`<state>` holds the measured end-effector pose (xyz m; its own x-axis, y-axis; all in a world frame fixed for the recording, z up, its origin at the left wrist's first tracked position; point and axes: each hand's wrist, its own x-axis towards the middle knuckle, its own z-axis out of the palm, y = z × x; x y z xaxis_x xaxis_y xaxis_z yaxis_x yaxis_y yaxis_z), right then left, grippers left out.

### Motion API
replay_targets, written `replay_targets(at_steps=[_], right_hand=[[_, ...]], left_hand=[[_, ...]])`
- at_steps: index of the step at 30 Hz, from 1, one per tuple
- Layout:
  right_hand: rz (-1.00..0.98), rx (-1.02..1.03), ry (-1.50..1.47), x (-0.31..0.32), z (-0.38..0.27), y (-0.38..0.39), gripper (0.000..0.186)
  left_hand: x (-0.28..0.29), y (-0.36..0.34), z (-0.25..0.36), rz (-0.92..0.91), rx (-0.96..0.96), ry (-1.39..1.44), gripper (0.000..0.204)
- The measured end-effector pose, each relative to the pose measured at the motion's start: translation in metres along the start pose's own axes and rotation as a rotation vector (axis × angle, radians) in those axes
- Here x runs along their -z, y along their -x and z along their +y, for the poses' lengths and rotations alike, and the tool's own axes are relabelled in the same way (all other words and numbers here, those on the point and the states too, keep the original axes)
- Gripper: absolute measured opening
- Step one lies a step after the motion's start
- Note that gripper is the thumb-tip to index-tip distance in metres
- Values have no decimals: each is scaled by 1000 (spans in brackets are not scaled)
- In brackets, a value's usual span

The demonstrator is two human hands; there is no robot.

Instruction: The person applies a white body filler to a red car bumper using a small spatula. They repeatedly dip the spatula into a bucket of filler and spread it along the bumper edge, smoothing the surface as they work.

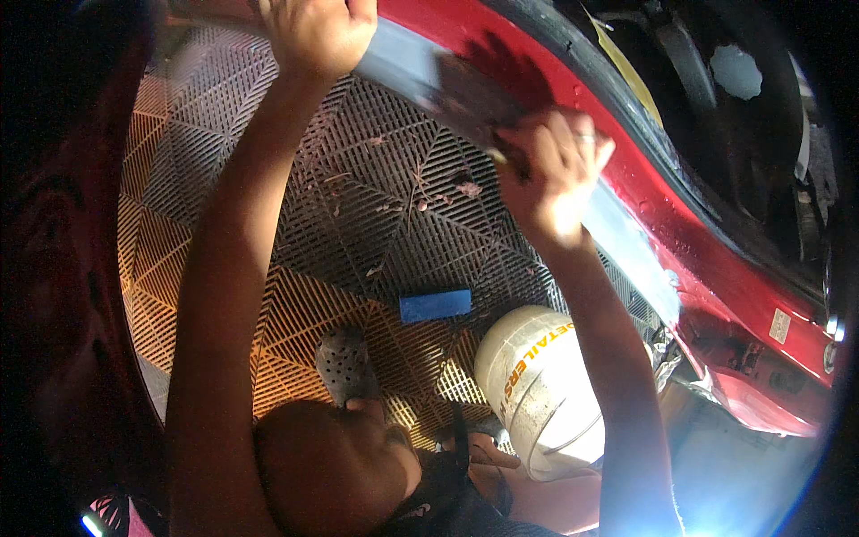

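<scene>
My left hand (318,31) is at the top edge, on the red car's panel (429,20), its fingers mostly cut off. My right hand (555,179) is curled against the grey strip (398,58) along the panel, closed round something dark, mostly hidden, that I cannot make out. A blue rectangular block (435,304) lies on the floor below and between my hands. A white bucket (510,376) is beside my right forearm.
Slatted floor tiles (358,206) in grey and orange lie beneath, with scattered debris. My foot in a grey perforated shoe (340,362) and my bent legs are at the bottom. The car's dark door opening (716,143) is at the right.
</scene>
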<state>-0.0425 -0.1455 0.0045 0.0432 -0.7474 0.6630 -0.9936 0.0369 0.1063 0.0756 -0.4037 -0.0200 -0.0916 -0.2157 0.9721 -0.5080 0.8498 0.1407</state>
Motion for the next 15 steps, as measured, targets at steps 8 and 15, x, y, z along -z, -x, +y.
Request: replay_targets(at_steps=[8, 15], right_hand=[[9, -12, 5, -7, -1, 2, 21], [21, 41, 37, -33, -17, -40, 21]], left_hand=[[1, 8, -16, -27, -90, -1, 16], [5, 3, -2, -98, -2, 155, 15]])
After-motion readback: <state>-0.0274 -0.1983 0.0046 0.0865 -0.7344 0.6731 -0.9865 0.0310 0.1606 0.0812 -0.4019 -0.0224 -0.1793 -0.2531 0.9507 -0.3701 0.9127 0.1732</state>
